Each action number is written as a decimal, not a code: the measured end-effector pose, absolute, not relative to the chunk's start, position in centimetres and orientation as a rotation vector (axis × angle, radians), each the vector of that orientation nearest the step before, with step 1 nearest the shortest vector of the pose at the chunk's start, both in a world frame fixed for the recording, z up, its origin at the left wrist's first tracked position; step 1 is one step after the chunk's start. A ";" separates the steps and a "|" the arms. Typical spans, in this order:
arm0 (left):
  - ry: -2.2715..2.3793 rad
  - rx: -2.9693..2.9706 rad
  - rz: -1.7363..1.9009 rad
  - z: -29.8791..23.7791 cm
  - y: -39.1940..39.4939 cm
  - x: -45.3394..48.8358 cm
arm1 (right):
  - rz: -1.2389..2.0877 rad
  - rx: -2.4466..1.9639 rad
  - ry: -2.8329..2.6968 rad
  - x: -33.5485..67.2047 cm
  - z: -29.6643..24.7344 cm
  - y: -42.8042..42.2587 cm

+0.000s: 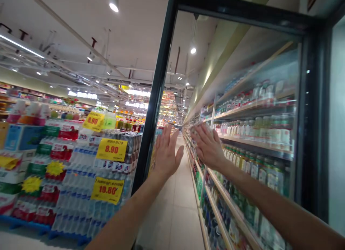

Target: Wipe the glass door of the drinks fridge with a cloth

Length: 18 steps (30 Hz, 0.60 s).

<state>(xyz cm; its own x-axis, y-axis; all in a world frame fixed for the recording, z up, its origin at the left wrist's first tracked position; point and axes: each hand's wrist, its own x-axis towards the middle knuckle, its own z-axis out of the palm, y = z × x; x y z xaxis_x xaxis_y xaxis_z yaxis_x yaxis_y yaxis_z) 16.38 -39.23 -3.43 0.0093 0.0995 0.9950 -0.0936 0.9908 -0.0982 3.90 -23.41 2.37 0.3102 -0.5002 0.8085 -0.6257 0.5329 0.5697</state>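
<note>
The glass door (242,81) fills the middle and right of the frame, its dark frame (155,106) slanting from the top centre down to the lower middle. Both hands are raised against its pane, grasping nothing. The left hand (165,153) is spread flat, fingers up and thumb out to the right, just right of the dark frame at mid-height. The right hand (207,146) is likewise spread, fingers pointing to the upper left, near the left hand but apart from it. Whether the palms actually press on the pane or sit just off it cannot be told. Both bare forearms run in from the bottom edge of the frame.

Through the pane, on the right, long shelves (256,144) of bottled drinks run away into the distance, blurred. Below the hands a pale tiled floor (178,207) marks the aisle. In the lower left, shrink-wrapped packs of water bottles (78,203) are stacked on a blue pallet (24,224), bearing yellow price tags (111,149). A ceiling lamp (113,5) shines at the top.
</note>
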 end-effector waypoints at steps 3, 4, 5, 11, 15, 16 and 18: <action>-1.583 0.064 0.255 -0.5 -38.4 15.4 | 0.114 1.068 -1.312 3.1 3.1 -21.9; -1.591 0.073 0.302 0.0 -38.3 15.3 | 0.208 0.972 -1.340 2.5 3.7 -21.2; -1.599 0.081 0.345 0.3 -38.2 15.2 | 0.326 0.851 -1.370 2.0 4.4 -20.6; -1.591 0.100 0.412 -0.1 -38.5 15.5 | 0.461 0.718 -1.373 2.3 3.6 -20.6; -1.584 0.094 0.393 0.0 -38.7 15.5 | 0.322 0.857 -1.377 1.3 2.6 -19.3; -1.581 0.092 0.390 0.0 -38.8 15.4 | 0.439 0.729 -1.398 0.4 2.9 -18.2; -1.583 0.088 0.387 0.0 -38.9 15.2 | 0.725 0.425 -1.418 -1.5 3.8 -16.0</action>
